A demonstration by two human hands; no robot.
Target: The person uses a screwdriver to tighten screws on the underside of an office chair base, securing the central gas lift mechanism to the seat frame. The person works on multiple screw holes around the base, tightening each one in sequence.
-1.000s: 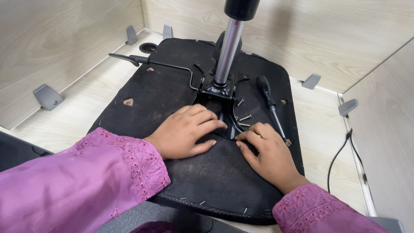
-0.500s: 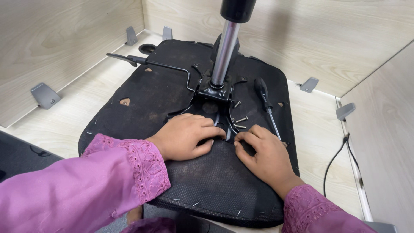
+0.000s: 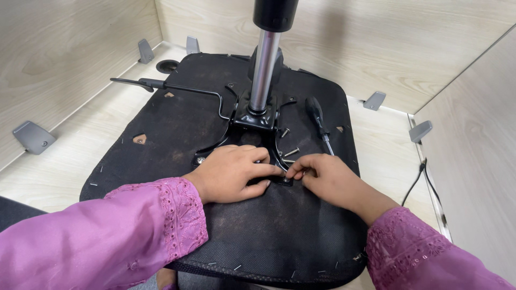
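An upturned black chair seat (image 3: 177, 129) lies on the desk with its black metal mechanism plate (image 3: 252, 115) and a chrome gas cylinder (image 3: 264, 70) standing up from it. My left hand (image 3: 234, 172) rests flat on the front arm of the plate, fingers pressed down. Right beside it, my right hand (image 3: 322, 174) pinches something small at the plate's front corner; what it pinches is hidden by the fingertips. Loose screws (image 3: 290, 152) lie beside the plate. A black-handled screwdriver (image 3: 317, 115) lies on the seat, beyond my right hand.
A black lever rod (image 3: 172, 87) sticks out left from the mechanism. Wooden partition walls with grey brackets (image 3: 33, 137) enclose the desk. A round cable hole (image 3: 167, 66) is at the back left, and a black cable (image 3: 416, 182) runs along the right.
Both hands have drawn closer together at the front corner of the plate; my right fingertips now meet my left ones. The view has shifted slightly.
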